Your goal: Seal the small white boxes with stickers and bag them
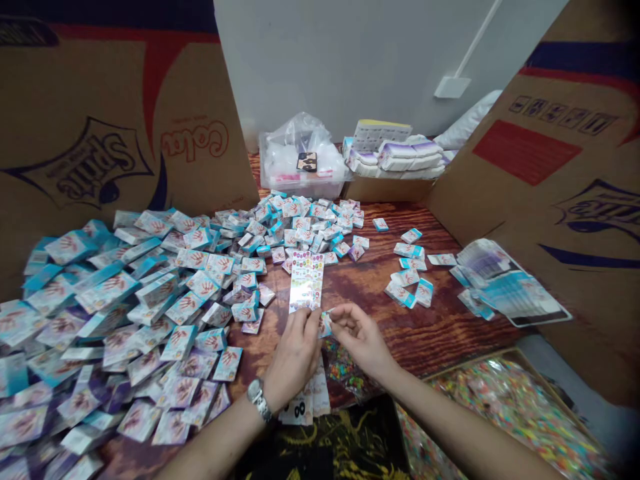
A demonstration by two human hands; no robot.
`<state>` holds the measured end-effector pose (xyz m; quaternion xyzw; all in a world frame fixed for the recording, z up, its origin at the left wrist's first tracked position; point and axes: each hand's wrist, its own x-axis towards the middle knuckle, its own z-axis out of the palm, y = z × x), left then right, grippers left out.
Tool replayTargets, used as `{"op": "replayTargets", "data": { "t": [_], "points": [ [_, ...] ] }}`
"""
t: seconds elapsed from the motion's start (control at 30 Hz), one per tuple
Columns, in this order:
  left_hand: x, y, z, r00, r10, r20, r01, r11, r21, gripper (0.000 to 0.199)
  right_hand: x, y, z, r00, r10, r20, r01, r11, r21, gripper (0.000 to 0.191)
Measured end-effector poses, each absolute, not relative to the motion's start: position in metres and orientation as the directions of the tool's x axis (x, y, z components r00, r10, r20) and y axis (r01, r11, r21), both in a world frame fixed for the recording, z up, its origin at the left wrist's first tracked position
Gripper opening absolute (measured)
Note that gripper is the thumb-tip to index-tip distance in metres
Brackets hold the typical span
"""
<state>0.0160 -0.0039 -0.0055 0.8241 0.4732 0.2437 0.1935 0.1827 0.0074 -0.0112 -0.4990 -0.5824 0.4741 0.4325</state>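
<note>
Just above the near part of the table, my left hand and my right hand meet around a small blue-and-white box. My left fingers curl at its left side, and my right thumb and fingers pinch its right edge. Part of the box is hidden by the fingers. Directly beyond lies a sheet of colourful stickers. Under my wrists are a clear bag of bright small pieces and some pale printed strips. A large pile of similar small boxes spreads to the left.
Several flattened boxes lie to the right, near a fanned stack of unfolded cards. An open carton of bagged colourful pieces stands lower right. Big cardboard cartons flank the table. At the back sits a plastic tub.
</note>
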Motion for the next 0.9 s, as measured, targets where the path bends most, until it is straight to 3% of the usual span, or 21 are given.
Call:
{"op": "replayTargets", "data": {
  "t": [0.3,0.47,0.57,0.67,0.73,0.9],
  "points": [
    [0.012,-0.003,-0.002,0.413,0.889,0.197,0.609,-0.431,0.666,0.057,0.201,0.003,0.013,-0.325,0.937,0.125,0.469,0.275,-0.839,0.013],
    [0.016,-0.006,0.001,0.435,0.878,0.199,0.543,-0.433,0.719,0.06,0.197,0.007,0.013,-0.306,0.936,0.175,0.466,0.308,-0.83,0.011],
    [0.017,-0.008,-0.002,0.438,0.874,0.212,0.547,-0.446,0.708,0.06,0.191,0.006,0.009,-0.216,0.962,0.165,0.468,0.25,-0.848,0.023],
    [0.017,-0.009,-0.005,0.44,0.869,0.228,0.566,-0.465,0.681,0.058,0.186,0.003,0.002,-0.104,0.994,0.031,0.347,0.065,-0.936,0.035],
    [0.016,-0.009,-0.007,0.438,0.862,0.255,0.586,-0.489,0.646,0.055,0.183,0.0,-0.001,-0.07,0.996,-0.048,0.221,-0.031,-0.975,0.029],
    [0.015,-0.009,-0.009,0.452,0.834,0.317,0.628,-0.55,0.551,0.049,0.178,-0.006,0.003,-0.073,0.99,-0.117,0.018,-0.116,-0.993,0.027]
  ]
}}
